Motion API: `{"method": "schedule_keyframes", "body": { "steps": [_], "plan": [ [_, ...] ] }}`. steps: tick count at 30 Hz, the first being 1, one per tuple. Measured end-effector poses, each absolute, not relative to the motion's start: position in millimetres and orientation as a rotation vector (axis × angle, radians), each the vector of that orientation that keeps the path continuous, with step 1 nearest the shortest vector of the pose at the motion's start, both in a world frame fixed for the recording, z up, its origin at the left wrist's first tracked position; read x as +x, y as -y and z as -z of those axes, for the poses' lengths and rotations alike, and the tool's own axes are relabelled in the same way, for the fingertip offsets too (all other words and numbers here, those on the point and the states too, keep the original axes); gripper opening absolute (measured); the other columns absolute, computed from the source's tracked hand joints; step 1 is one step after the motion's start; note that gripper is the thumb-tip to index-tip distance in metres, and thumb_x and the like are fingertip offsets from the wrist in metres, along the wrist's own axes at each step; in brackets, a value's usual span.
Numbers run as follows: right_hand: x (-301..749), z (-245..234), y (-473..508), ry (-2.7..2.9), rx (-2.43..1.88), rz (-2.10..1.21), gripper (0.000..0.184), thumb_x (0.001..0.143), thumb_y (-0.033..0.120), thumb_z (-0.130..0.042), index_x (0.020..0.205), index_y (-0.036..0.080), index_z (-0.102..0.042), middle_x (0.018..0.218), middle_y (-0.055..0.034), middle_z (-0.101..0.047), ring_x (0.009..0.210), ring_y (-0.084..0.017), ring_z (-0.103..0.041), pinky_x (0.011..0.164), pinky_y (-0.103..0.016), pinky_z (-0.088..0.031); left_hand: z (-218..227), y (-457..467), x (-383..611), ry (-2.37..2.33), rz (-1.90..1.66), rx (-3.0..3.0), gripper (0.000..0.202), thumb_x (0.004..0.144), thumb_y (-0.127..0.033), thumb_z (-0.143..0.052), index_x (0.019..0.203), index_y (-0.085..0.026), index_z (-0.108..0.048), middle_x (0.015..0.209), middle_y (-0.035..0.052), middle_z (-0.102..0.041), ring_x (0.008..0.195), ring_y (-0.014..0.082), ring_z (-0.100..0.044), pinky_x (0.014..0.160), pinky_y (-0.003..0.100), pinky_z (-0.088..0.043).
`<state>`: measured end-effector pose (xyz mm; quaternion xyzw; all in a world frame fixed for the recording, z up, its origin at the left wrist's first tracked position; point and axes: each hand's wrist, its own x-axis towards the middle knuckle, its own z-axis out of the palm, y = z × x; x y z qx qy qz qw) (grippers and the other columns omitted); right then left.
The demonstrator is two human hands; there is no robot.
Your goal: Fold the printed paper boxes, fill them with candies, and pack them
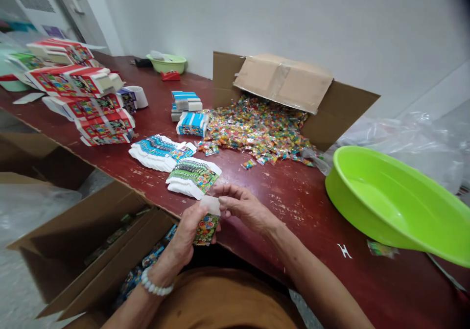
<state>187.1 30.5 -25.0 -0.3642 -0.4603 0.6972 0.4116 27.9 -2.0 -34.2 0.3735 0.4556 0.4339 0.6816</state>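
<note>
My left hand point(187, 228) is wrapped around a small green printed box point(205, 228), held upright near the table's front edge. Its white top flap point(210, 203) stands up. At that flap's right edge, the bent thumb and fingers of my right hand point(242, 206) close in a pinch; part of the grip is hidden. Just beyond my hands lies a fanned row of flat green boxes point(193, 177), with a row of flat blue boxes point(159, 152) behind it. Farther back, a heap of small wrapped candies point(257, 130) spills from a cardboard carton point(284, 79).
A large lime-green basin point(367, 211) stands at the right. Banded stacks of red boxes point(84, 82) rise at the left, bundled blue boxes point(193, 123) nearer the middle. Below the table edge, an open cardboard box point(110, 241) holds printed packs. A pale green bowl point(167, 63) sits at the back.
</note>
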Motion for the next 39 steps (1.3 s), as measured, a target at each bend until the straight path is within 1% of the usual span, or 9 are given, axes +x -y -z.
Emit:
{"method": "schedule_keyframes", "body": {
  "steps": [3, 8, 13, 18, 23, 27, 32, 36, 39],
  "plan": [
    [182.8, 31.2, -29.1, 1.225, -0.893, -1.774, 0.048, 0.068, 0.047, -0.084, 0.101, 0.018, -0.066, 0.073, 0.0009, -0.066, 0.053, -0.011, -0.057, 0.053, -0.024, -0.046, 38.3, 0.6, 28.6, -0.999, -0.988, 0.788, 0.038, 0.074, -0.049, -0.064, 0.086, -0.013, -0.067, 0.056, 0.0036, -0.066, 0.040, 0.0151, -0.056, 0.039, 0.024, -0.047],
    [174.2, 35.8, -22.9, 1.457, -0.986, -1.389, 0.030, 0.086, 0.048, -0.068, 0.093, 0.019, -0.069, 0.072, -0.0001, -0.067, 0.049, -0.011, -0.057, 0.049, -0.024, -0.045, 36.0, -1.5, 27.1, -0.921, -0.972, 0.635, 0.040, 0.077, -0.042, -0.067, 0.106, -0.015, -0.065, 0.059, 0.0022, -0.067, 0.043, 0.0172, -0.059, 0.040, 0.026, -0.050],
    [180.8, 25.3, -16.0, 1.825, -0.825, -0.891, 0.021, 0.094, 0.034, -0.058, 0.092, 0.021, -0.075, 0.092, -0.0062, -0.074, 0.088, -0.019, -0.068, 0.085, -0.033, -0.052, 22.7, -3.6, 20.8, -0.755, -0.855, 0.418, 0.044, 0.096, -0.051, -0.044, 0.110, -0.014, -0.063, 0.066, 0.0061, -0.069, 0.043, 0.0178, -0.061, 0.042, 0.028, -0.052],
    [176.5, 31.4, -21.0, 1.555, -1.011, -1.260, 0.017, 0.082, 0.036, -0.071, 0.080, 0.019, -0.072, 0.088, -0.0054, -0.074, 0.062, -0.014, -0.063, 0.062, -0.029, -0.052, 17.8, -2.9, 28.6, -0.839, -0.928, 0.450, 0.048, 0.102, -0.045, -0.029, 0.130, -0.015, -0.055, 0.064, 0.0046, -0.067, 0.043, 0.0164, -0.062, 0.041, 0.024, -0.050],
    [169.9, 35.0, -31.9, 1.161, -0.930, -1.738, 0.035, 0.067, 0.045, -0.082, 0.080, 0.014, -0.071, 0.071, -0.0038, -0.070, 0.048, -0.012, -0.058, 0.045, -0.025, -0.046, 24.0, -2.7, 30.9, -0.897, -0.941, 0.577, 0.060, 0.100, -0.053, -0.026, 0.128, -0.010, -0.059, 0.057, 0.0046, -0.063, 0.039, 0.0146, -0.055, 0.037, 0.022, -0.046],
    [169.8, 31.7, -25.5, 1.293, -0.901, -1.621, 0.033, 0.076, 0.048, -0.077, 0.079, 0.016, -0.071, 0.086, -0.0054, -0.072, 0.050, -0.010, -0.057, 0.048, -0.025, -0.049, 29.6, -6.3, 22.9, -0.961, -0.910, 0.532, 0.054, 0.096, -0.053, -0.041, 0.116, -0.010, -0.065, 0.054, 0.0050, -0.063, 0.038, 0.0158, -0.056, 0.036, 0.024, -0.047],
    [165.8, 43.3, -12.9, 1.504, -0.842, -1.281, 0.018, 0.082, 0.039, -0.075, 0.086, 0.022, -0.071, 0.113, -0.0058, -0.068, 0.104, -0.020, -0.063, 0.085, -0.033, -0.054, 30.5, -11.0, 25.3, -0.913, -0.976, 0.402, 0.030, 0.088, -0.028, -0.054, 0.112, -0.013, -0.064, 0.067, 0.0035, -0.069, 0.049, 0.0168, -0.064, 0.045, 0.026, -0.054],
    [164.9, 53.4, -30.6, 1.466, -0.901, -1.491, 0.030, 0.084, 0.048, -0.068, 0.101, 0.023, -0.067, 0.097, -0.0035, -0.068, 0.076, -0.016, -0.064, 0.072, -0.032, -0.054, 24.3, -16.4, 20.6, -0.938, -1.071, 0.501, 0.035, 0.086, -0.029, -0.053, 0.118, -0.014, -0.058, 0.063, 0.0008, -0.067, 0.046, 0.0151, -0.061, 0.046, 0.025, -0.053],
    [170.5, 55.5, -67.5, 1.549, -1.178, -1.238, 0.038, 0.086, 0.045, -0.066, 0.115, 0.021, -0.063, 0.090, -0.0019, -0.065, 0.073, -0.016, -0.061, 0.073, -0.032, -0.051, 21.9, -27.0, -21.3, -1.181, -1.263, 0.686, 0.041, 0.084, -0.037, -0.054, 0.119, -0.016, -0.058, 0.057, -0.0017, -0.064, 0.043, 0.0154, -0.057, 0.043, 0.025, -0.050]
  ]
}}
